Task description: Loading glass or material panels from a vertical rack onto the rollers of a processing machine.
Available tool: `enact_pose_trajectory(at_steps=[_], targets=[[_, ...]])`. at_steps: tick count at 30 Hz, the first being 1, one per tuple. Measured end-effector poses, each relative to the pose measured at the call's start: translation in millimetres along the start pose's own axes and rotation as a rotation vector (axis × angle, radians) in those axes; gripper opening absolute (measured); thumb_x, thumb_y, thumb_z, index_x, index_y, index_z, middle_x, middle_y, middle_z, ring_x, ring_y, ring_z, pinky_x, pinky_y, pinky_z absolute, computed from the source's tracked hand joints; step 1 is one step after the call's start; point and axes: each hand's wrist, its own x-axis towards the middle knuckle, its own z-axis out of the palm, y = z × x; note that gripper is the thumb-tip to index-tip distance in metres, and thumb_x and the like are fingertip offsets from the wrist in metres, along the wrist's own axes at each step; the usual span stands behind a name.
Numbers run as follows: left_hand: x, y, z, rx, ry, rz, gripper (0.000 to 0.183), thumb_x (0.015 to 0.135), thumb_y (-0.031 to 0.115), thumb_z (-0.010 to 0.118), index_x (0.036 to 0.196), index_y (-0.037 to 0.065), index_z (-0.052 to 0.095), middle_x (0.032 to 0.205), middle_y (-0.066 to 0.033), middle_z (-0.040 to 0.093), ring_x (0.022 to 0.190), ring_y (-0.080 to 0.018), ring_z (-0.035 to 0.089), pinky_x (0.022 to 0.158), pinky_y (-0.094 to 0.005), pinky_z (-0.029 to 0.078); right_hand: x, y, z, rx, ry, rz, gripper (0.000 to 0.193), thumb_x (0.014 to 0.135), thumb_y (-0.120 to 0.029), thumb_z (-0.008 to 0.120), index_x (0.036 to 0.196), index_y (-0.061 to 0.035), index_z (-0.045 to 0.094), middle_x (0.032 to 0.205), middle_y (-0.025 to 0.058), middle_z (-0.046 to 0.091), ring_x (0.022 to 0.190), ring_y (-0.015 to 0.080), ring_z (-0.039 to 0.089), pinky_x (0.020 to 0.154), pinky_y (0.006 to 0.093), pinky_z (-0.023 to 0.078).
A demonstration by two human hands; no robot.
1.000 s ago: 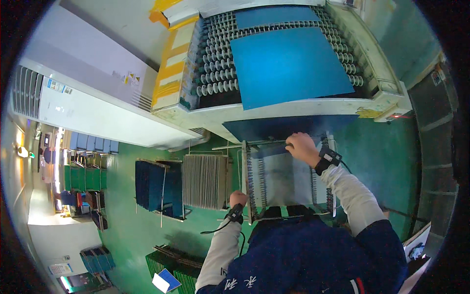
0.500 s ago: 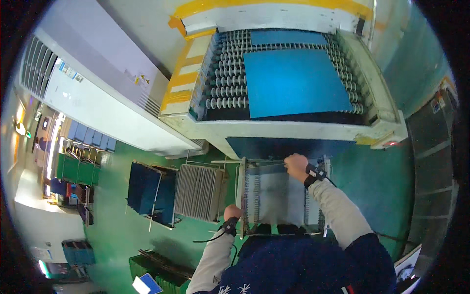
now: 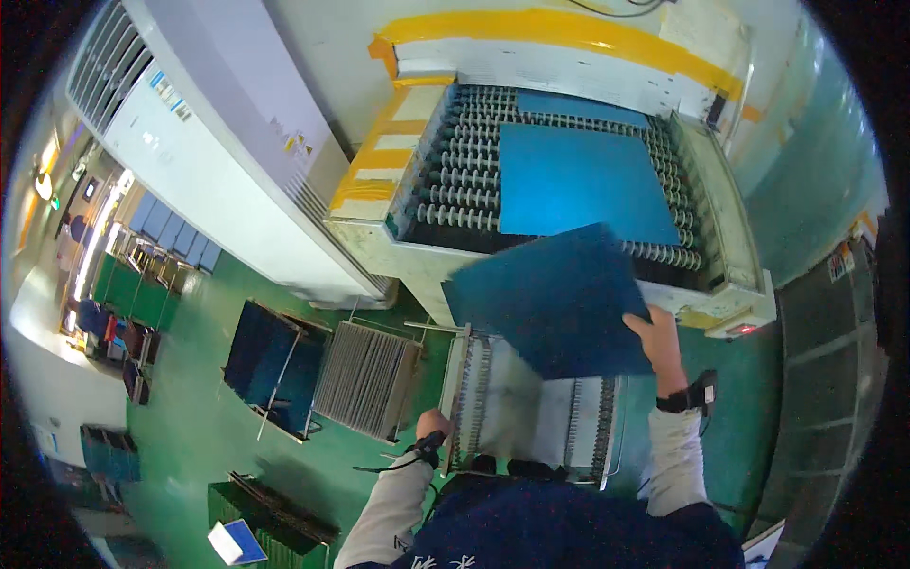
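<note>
Head camera: left fisheye, worn high
Facing: down over left hand [image 3: 434, 426], right hand [image 3: 658, 343]
Farther: roller machine [image 3: 414, 244]

So I've got a tall white vented cabinet [image 3: 223, 204] to my left, green floor [image 3: 185, 389], dark cable [image 3: 621, 15] up ahead.

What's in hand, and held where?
Right hand: dark blue panel, by its right edge, near the lower corner. Left hand: at the left side of the rack; can't tell whether it grips.
</note>
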Motion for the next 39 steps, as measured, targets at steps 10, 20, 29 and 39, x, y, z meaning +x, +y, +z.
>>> enact_pose_trajectory(at_steps=[10,20,29,39], targets=[[-5.4,10.6,-14.4,-0.021,-0.093,0.008,0.023,0.067,0.02,0.064,0.083,0.003,0.069,0.091,-0.0206,0.067,0.088,-0.0372,0.065,0.079,-0.0438,0.052,-67.9,100.1,64.2,1.464,0.057,0.474,0.029,0.094,-0.024,0.058,0.117,-0.0061,0.058,0.116,0.0107,0.062,0.105,0.0294,0.059,0.095,0.0494,0.045],[-17.8,24.6,-25.3,-0.034,0.016,-0.019,0.026,0.07,0.021,0.065,0.087,0.003,0.069,0.092,-0.0216,0.067,0.093,-0.0384,0.064,0.081,-0.0441,0.052,-87.5,40.0,76.4,1.835,0.019,0.656,0.021,0.096,-0.025,0.054,0.105,-0.0068,0.06,0.097,0.0092,0.066,0.094,0.0276,0.06,0.086,0.0459,0.049],[-14.1,28.6,-27.0,-0.021,-0.068,-0.045,0.03,0.07,0.022,0.066,0.093,0.003,0.069,0.098,-0.021,0.067,0.095,-0.0372,0.064,0.082,-0.0444,0.052,-99.3,27.1,87.0,1.68,-0.209,0.662,0.015,0.09,-0.011,0.063,0.104,-0.0082,0.06,0.098,0.011,0.066,0.077,0.0288,0.065,0.061,0.0434,0.056],[-17.2,29.6,-26.6,-0.076,-0.059,-0.098,0.026,0.067,0.019,0.067,0.089,0.005,0.069,0.092,-0.0182,0.069,0.089,-0.0364,0.065,0.078,-0.0432,0.052,-85.1,3.3,89.7,1.68,-0.089,0.63,0.015,0.089,-0.013,0.065,0.103,-0.0086,0.059,0.093,0.0093,0.065,0.074,0.028,0.063,0.062,0.0424,0.057]])
